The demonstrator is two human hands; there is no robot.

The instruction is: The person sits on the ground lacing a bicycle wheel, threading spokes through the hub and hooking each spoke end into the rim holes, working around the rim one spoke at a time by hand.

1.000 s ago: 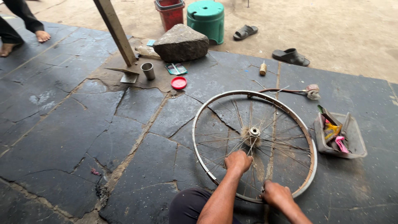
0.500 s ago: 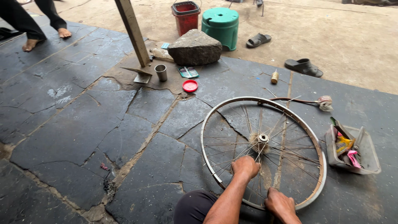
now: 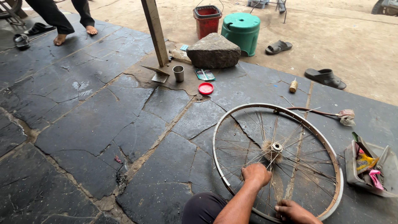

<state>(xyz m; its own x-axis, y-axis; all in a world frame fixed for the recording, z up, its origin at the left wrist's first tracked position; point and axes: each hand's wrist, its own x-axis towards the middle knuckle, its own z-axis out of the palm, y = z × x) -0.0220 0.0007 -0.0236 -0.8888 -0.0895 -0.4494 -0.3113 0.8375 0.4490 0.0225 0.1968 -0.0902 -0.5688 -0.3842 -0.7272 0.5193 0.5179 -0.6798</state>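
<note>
left hand (image 3: 256,174) fisted, knuckles up | right hand (image 3: 295,211) curled, low

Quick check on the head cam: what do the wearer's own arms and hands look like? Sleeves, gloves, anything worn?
Both hands are bare: no gloves, and no rings or watch that I can see. The left hand has its forearm uncovered up to the frame edge, no sleeve in view. Of the right hand little arm shows.

Open-air cycle repair yard: stone floor (image 3: 83,124), spoked wheel (image 3: 232,120), tool tray (image 3: 352,174).
</note>
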